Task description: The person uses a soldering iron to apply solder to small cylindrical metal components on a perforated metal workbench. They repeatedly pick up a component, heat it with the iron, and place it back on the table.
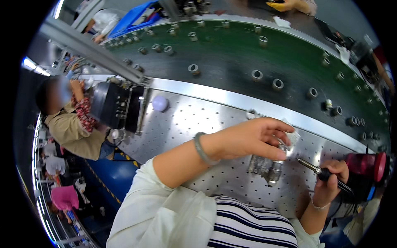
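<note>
One slim, silver-shafted, black-handled tool (323, 174) is clamped in the right hand (326, 190), toward the right edge of the perforated silver metal surface (186, 120); under the left hand (257, 139), a silver metal cylinder (275, 172) is seen toward the near edge, but whether it is gripped cannot be told.

Your table (186, 122) is a shiny metal sheet dotted with holes. A silvery cylindrical part (275, 171) and a rough silvery piece (257, 165) beside it sit just nearer you than your left fingers (276, 124); a lilac ball (160, 103) rests well to those fingers' left.
</note>
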`<move>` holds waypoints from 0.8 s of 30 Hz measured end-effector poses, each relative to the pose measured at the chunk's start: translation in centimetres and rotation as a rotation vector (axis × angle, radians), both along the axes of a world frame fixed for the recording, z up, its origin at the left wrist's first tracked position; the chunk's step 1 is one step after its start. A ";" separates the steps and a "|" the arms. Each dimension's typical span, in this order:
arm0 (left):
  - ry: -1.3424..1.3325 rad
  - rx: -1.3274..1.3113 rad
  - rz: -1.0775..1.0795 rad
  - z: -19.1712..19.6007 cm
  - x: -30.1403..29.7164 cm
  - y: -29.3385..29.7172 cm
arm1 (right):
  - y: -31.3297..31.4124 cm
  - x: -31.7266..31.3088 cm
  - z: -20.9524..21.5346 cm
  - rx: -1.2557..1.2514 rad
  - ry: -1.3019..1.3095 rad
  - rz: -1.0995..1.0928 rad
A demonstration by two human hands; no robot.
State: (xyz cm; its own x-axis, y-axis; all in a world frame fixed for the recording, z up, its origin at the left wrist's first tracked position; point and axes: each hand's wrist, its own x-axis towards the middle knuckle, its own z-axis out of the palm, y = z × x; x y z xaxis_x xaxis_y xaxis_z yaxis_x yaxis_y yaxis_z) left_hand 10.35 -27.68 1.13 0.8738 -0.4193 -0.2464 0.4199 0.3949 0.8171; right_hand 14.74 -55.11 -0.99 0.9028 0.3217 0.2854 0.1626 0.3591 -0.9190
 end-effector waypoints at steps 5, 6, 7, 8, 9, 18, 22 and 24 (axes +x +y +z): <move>0.058 -0.073 -0.020 0.1 -0.4 0.5 | -0.1 0.4 0.4 0.038 0.009 0.087; 0.070 -0.097 0.005 -0.3 -0.7 0.8 | -0.1 0.4 0.2 0.055 0.020 0.119; 0.083 -0.122 0.031 -0.6 -0.7 0.8 | -0.2 0.4 0.1 0.070 0.018 0.126; 0.087 -0.154 0.014 -0.8 -0.5 0.7 | -0.3 0.4 0.4 0.037 0.006 0.119; 0.095 -0.181 0.004 -0.8 -0.4 0.7 | 0.0 0.3 0.6 0.008 -0.001 0.118; 0.046 0.075 0.019 0.0 -0.2 -0.6 | -0.2 0.1 0.7 0.006 0.017 0.154; -0.080 0.074 0.074 0.1 -0.3 -1.1 | 0.2 0.3 0.6 -0.004 -0.071 0.191; -0.165 0.054 0.097 -0.2 -0.4 -1.3 | -0.1 0.2 0.7 0.042 -0.002 0.170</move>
